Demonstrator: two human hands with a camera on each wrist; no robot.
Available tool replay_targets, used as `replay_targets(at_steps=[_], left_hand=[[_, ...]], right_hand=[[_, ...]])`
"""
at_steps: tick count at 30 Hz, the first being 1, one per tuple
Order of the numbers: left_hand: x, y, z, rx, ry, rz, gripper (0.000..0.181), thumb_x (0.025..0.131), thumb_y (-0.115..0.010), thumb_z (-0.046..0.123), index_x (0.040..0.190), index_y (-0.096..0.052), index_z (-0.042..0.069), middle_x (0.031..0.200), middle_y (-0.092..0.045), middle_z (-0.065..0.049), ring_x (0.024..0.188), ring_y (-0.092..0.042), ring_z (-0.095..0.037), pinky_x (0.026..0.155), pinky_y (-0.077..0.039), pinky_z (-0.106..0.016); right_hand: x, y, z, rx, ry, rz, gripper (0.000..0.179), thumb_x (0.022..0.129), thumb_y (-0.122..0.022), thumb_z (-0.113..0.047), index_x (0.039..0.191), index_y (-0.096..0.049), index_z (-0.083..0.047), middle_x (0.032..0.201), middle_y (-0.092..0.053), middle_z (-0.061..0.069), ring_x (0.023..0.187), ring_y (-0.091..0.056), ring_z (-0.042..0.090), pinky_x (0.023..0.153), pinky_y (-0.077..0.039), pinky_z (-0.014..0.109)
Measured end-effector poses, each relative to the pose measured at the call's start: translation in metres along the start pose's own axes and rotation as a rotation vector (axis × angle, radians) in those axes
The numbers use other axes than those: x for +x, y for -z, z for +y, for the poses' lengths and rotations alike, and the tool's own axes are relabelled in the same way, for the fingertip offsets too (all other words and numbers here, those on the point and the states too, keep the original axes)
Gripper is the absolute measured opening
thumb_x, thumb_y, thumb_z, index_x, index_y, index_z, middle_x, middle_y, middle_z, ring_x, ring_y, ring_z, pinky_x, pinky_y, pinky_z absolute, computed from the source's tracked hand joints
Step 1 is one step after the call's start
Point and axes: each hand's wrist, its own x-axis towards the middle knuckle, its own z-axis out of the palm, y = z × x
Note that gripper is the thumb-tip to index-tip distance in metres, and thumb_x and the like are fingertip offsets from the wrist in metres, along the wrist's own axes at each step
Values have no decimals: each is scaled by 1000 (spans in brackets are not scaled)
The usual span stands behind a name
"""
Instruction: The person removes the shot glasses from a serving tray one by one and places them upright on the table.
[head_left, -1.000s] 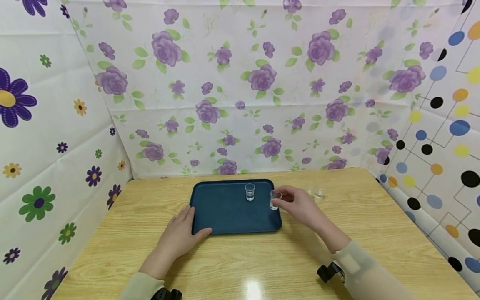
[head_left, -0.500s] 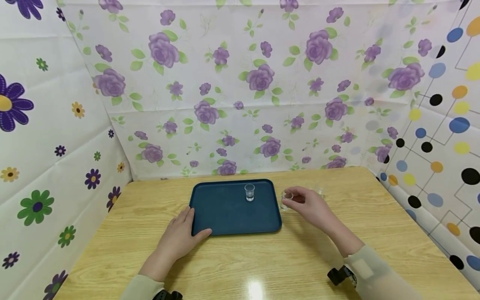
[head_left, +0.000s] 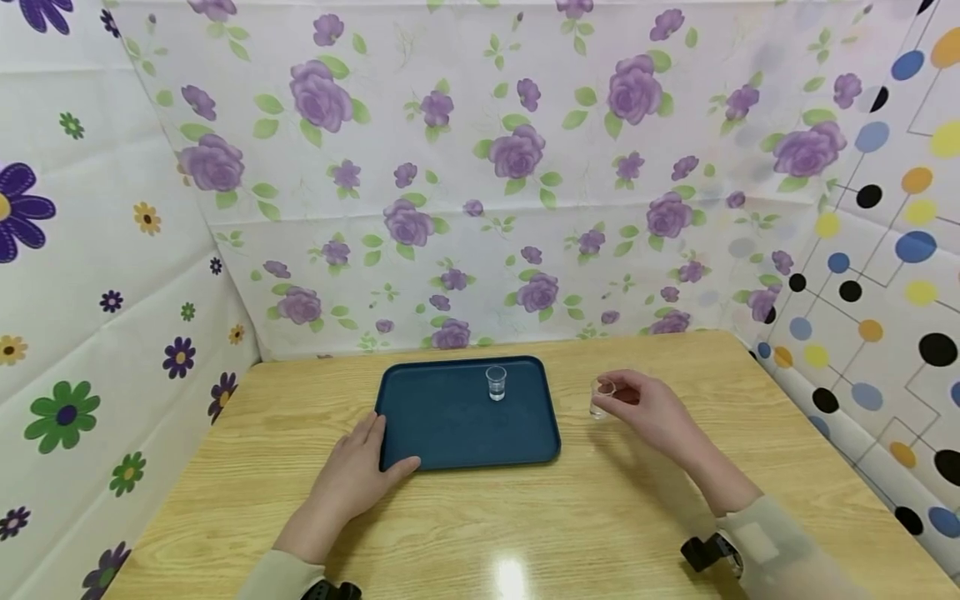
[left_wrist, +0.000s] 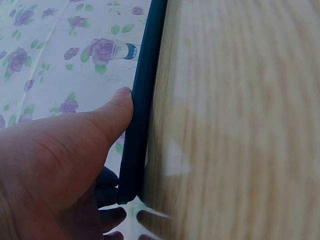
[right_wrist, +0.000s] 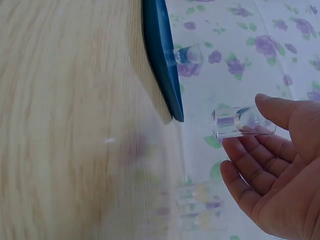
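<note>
**Small Glass Held Beside the Tray**

Floral-printed sheets enclose a light wooden table (head_left: 525, 517) on three sides; the right-hand sheet carries coloured dots and lines.

A dark blue tray (head_left: 442, 425) lies flat on the table, toward the far side. One small clear glass (head_left: 496, 383) stands upright on the tray, near its far edge and right of centre.

Right hand (head_left: 652, 417): positioned to the right of the tray, well clear of its edge. Thumb and fingers are curled around a second small clear glass (head_left: 602, 398), pinching it near the rim. In the right wrist view this glass (right_wrist: 240, 122) sits between the thumb and the fingertips (right_wrist: 235, 150), apart from the tray's edge (right_wrist: 162, 65). Whether its base touches the table cannot be determined.

Left hand (head_left: 352, 475): rests on the table at the tray's near left corner. Fingers are relaxed and nearly straight. In the left wrist view the thumb (left_wrist: 112, 112) presses against the tray's rim (left_wrist: 142, 100).

Two further clear glasses (right_wrist: 200, 207) appear blurred beyond the right hand.
</note>
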Motion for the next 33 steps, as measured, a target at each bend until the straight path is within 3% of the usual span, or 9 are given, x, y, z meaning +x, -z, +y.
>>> replay_targets(at_steps=[15,33], left_hand=[[-2,3,3,2,-14,2,106,105,-66,66,169,-30,-10,174,-26,-35,160,-29,-54,129,-23,-73],[-1,3,3,6,-13,4,107,105,-66,67,170,-29,-9,175,-26,-34,161,-28,-52,130,-21,-71]], right_hand=[[-11,29,17,-37,-33,10,59,108,-74,-45,150,-66,-4,133,-74,12,117,-73,29,94,-63,49],[-7,27,37,-27,-65,-26,53,108,-76,-37,146,-67,0,134,-74,16,119,-72,32,96,-63,49]])
